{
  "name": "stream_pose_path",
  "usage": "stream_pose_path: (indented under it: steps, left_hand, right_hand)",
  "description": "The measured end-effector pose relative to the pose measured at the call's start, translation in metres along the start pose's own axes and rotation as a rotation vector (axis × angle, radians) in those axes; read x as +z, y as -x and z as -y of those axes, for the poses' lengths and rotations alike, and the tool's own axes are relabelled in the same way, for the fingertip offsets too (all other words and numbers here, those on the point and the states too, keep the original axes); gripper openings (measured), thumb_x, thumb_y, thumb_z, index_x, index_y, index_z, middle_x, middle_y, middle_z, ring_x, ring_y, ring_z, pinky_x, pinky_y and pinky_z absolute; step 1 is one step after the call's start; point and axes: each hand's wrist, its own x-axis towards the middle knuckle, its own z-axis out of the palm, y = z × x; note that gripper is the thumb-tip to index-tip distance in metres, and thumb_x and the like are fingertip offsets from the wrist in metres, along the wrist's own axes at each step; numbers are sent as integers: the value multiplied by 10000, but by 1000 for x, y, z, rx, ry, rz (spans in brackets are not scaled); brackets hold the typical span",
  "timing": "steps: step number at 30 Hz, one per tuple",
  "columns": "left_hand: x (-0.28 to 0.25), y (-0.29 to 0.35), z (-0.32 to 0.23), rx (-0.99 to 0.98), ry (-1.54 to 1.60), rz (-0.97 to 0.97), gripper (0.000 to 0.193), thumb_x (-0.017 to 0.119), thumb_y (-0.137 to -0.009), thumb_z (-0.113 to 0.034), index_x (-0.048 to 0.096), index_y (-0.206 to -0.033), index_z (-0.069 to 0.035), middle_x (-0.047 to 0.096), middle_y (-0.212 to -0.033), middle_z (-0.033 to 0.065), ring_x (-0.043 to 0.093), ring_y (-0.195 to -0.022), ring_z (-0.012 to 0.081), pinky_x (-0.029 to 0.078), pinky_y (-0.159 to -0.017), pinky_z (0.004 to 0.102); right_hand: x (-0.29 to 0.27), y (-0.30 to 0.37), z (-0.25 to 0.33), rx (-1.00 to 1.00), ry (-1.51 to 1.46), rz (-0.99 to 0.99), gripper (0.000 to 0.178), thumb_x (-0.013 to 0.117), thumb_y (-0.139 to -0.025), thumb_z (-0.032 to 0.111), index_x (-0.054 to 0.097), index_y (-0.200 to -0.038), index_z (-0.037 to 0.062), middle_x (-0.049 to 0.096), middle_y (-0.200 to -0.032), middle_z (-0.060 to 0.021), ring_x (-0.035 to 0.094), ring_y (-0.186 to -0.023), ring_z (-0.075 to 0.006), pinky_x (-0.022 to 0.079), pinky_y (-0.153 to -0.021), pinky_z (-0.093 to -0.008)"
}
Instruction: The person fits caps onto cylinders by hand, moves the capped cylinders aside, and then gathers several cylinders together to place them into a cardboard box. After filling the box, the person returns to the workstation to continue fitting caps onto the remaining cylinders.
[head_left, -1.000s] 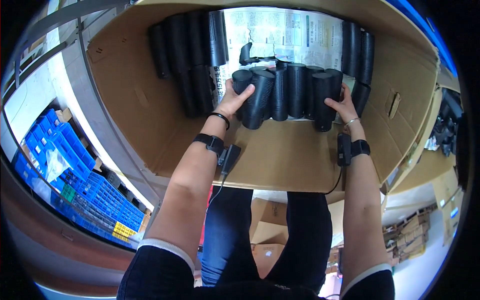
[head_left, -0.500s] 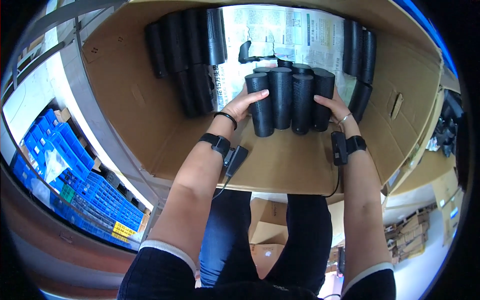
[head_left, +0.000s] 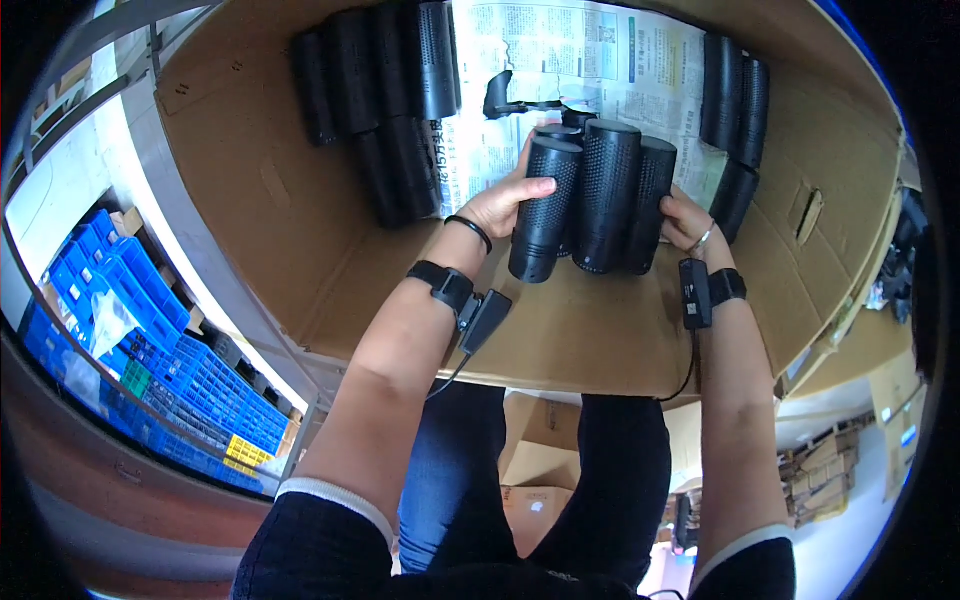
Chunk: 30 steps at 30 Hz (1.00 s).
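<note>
A bunch of black perforated cylinders stands close together inside a large cardboard box (head_left: 590,350), between my two hands. My left hand (head_left: 505,205) is closed around the left side, its thumb across the front-left cylinder (head_left: 545,215). The middle cylinder (head_left: 608,195) rises higher than its neighbours. Against the outer side of the right-hand cylinder (head_left: 651,205) presses my right hand (head_left: 688,222), fingers bent; its fingertips are partly hidden behind. Another cylinder top shows behind the front-left one. Below the hands, the box's cardboard is bare.
More black cylinders (head_left: 355,75) line the box's left side, and others (head_left: 735,110) its right. Torn newspaper (head_left: 560,45) covers the far part, with a dark gap in it. Blue plastic crates (head_left: 210,380) stand outside to the left, beyond a metal frame.
The bunch between my hands has become narrower and tilts more, with the middle cylinder now standing higher. My right thumb has slid from the front of the right-hand cylinder to its side.
</note>
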Motion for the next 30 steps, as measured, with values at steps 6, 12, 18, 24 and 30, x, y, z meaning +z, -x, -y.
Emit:
stream_pose_path:
  steps: [6, 12, 18, 24, 30]
  left_hand:
    - [-12, 7, -6, -9, 50, 3, 641, 806, -737, -267, 512, -1255, -31, 645, -1118, 110, 655, -973, 226, 555, -858, 367]
    - [1, 12, -6, 12, 36, 8, 638, 804, -737, -254, 518, -1253, -9, 651, -1115, 116, 650, -998, 226, 538, -898, 367]
    - [26, 24, -14, 70, -7, -26, 642, 790, -751, -237, 496, -1268, 6, 624, -1164, 124, 631, -1042, 232, 517, -934, 361]
    - [55, 50, -24, 90, -20, -4, 632, 780, -760, -214, 486, -1275, 6, 624, -1161, 125, 632, -1043, 231, 519, -931, 366]
    - [124, 118, -24, 159, 29, 49, 562, 767, -777, -179, 521, -1245, 10, 637, -1139, 123, 647, -1018, 227, 539, -898, 367]
  right_hand:
    - [29, 1, 18, 15, 62, 115, 901, 833, -675, 285, 376, -1403, 17, 545, -1318, -84, 556, -1166, -178, 447, -1001, -313]
    - [27, -1, -2, -26, -85, 180, 974, 871, -634, 346, 372, -1397, 5, 566, -1282, -85, 566, -1153, -193, 467, -979, -324]
    - [43, 18, 14, -117, -114, 266, 912, 841, -681, 326, 374, -1395, 6, 543, -1308, -96, 566, -1152, -204, 460, -994, -330]
    - [78, 59, 35, -155, -23, 152, 924, 851, -661, 335, 384, -1387, 6, 555, -1292, -85, 572, -1137, -197, 467, -980, -323]
    - [126, 140, 56, -134, 38, 199, 922, 858, -649, 353, 400, -1380, 25, 565, -1270, -63, 578, -1117, -177, 464, -979, -324]
